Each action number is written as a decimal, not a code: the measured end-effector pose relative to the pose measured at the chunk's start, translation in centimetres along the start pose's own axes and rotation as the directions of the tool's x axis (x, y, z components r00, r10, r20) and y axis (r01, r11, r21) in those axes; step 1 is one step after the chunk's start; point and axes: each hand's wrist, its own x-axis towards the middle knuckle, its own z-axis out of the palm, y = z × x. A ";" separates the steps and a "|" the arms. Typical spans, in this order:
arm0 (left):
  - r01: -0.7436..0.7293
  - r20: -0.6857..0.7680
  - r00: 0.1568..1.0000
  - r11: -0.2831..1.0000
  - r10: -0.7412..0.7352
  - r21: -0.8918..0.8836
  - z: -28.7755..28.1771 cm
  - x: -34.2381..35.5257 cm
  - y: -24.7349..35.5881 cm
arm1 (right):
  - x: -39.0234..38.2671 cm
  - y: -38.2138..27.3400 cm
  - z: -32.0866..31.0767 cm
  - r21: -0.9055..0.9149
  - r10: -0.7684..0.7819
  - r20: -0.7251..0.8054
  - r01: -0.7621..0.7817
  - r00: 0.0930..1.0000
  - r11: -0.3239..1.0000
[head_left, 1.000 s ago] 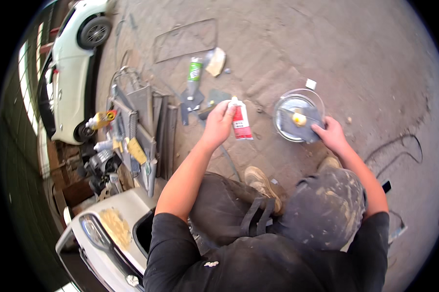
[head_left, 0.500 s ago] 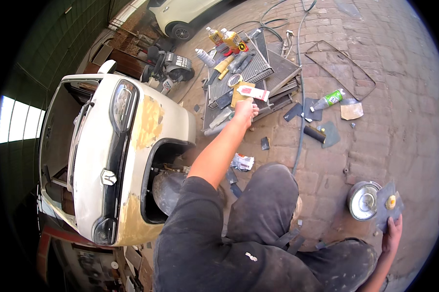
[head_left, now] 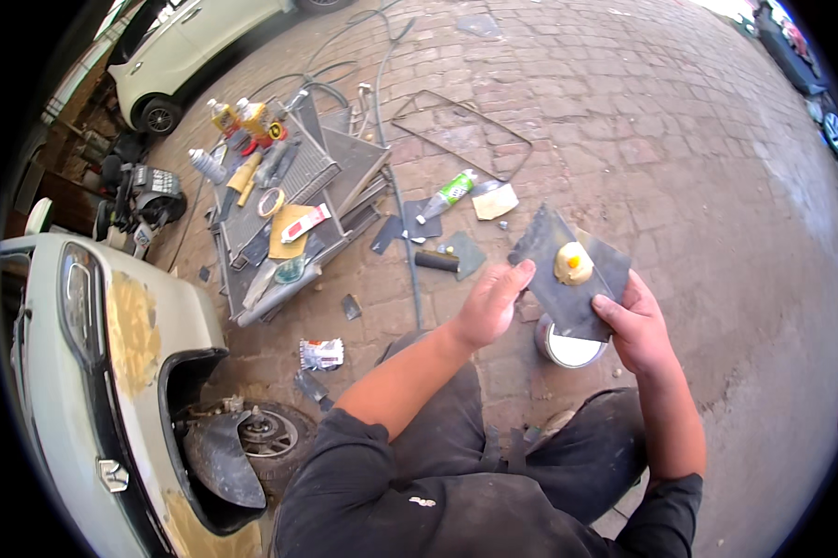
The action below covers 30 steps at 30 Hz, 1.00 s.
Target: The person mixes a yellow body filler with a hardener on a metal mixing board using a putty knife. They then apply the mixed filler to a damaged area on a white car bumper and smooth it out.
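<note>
In front of me, my right hand (head_left: 637, 325) is closed on a grey flat sheet (head_left: 567, 302), thumb on top near its lower corner. A cream blob of putty (head_left: 567, 272) with a yellow dab on it sits on the sheet. A darker piece (head_left: 608, 258) shows along the sheet's right side; whether it is separate I cannot tell. My left hand (head_left: 491, 305) is at the sheet's left edge, thumb and fingers closed there, its grip partly hidden. Beneath the sheet stands a round can (head_left: 572, 350), partly covered by it.
At left, a stack of radiators (head_left: 312, 177) carries bottles, a tape roll (head_left: 271, 202) and a red-and-white tube (head_left: 305, 224). A car front (head_left: 65, 391) with putty patches is beside me. A green-labelled bottle (head_left: 448, 193), a black roll (head_left: 437, 261) and a hose (head_left: 408, 232) lie on the bricks.
My left hand has moved from beside the red-and-white tube to the sheet, leaving the tube on the stack. My right hand has brought the sheet up and inward, over the can. The view has swung right.
</note>
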 end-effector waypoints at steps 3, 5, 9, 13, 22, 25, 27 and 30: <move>-0.047 0.029 0.999 0.993 0.044 0.111 -1.1 -0.2 -0.7 | -0.7 1.1 0.0 0.051 -0.013 -0.030 0.014 0.999 0.999; -0.103 0.029 0.995 0.984 0.099 0.145 -1.6 -0.2 -1.6 | -1.1 1.6 -0.1 0.035 -0.022 -0.038 0.023 0.999 0.999; 0.058 0.016 0.998 0.998 -0.058 -0.034 0.3 -1.0 1.8 | -1.7 2.6 -0.8 0.058 0.015 -0.020 -0.014 1.000 0.998; 0.044 -0.178 0.979 0.954 -0.100 -0.298 0.9 -1.6 2.3 | -1.5 2.5 -1.5 0.108 -0.008 -0.102 0.019 0.995 0.994; -0.012 -0.246 0.964 0.901 -0.106 -0.435 3.0 -1.0 2.3 | -2.7 1.2 -2.4 -0.542 -0.574 -0.186 0.404 0.797 0.737; -0.046 -0.188 0.982 0.977 0.006 -0.210 2.5 -1.5 1.2 | -1.8 -0.7 -0.5 -0.879 -0.678 0.341 0.477 0.651 0.016; -0.064 -0.112 0.992 0.994 0.054 -0.084 1.7 -1.7 0.1 | -1.6 -0.3 0.2 -0.875 -0.632 0.420 0.476 0.651 -0.092; -0.054 -0.109 0.992 0.997 0.060 0.056 1.7 -2.0 -0.7 | -1.8 -0.3 0.5 -0.839 -0.555 0.522 0.508 0.648 -0.195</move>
